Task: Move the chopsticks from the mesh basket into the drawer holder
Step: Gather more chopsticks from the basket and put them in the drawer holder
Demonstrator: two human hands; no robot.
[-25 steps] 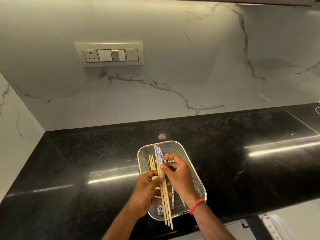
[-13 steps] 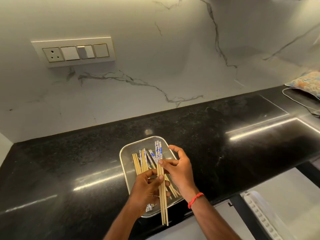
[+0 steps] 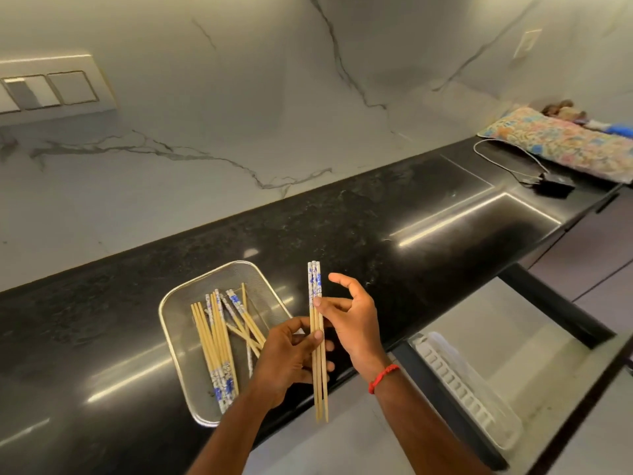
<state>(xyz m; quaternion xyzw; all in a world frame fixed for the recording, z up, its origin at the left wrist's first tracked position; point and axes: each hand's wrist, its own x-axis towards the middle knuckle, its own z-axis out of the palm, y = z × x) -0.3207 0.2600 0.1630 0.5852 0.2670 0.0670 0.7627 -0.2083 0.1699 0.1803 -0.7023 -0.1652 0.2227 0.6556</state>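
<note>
Veined white marble backsplash (image 3: 239, 108), cream switch plate (image 3: 51, 87); glossy black speckled granite counter (image 3: 359, 228) reflecting strip light.

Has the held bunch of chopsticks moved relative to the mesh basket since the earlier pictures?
Yes. The held chopsticks, pinched by both hands, were over the mesh basket earlier; now they are off its right rim, toward the open drawer.

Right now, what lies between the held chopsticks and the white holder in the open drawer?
In the head view, only the right hand lies between the held chopsticks and the white holder; beyond it, bare counter edge.
</note>
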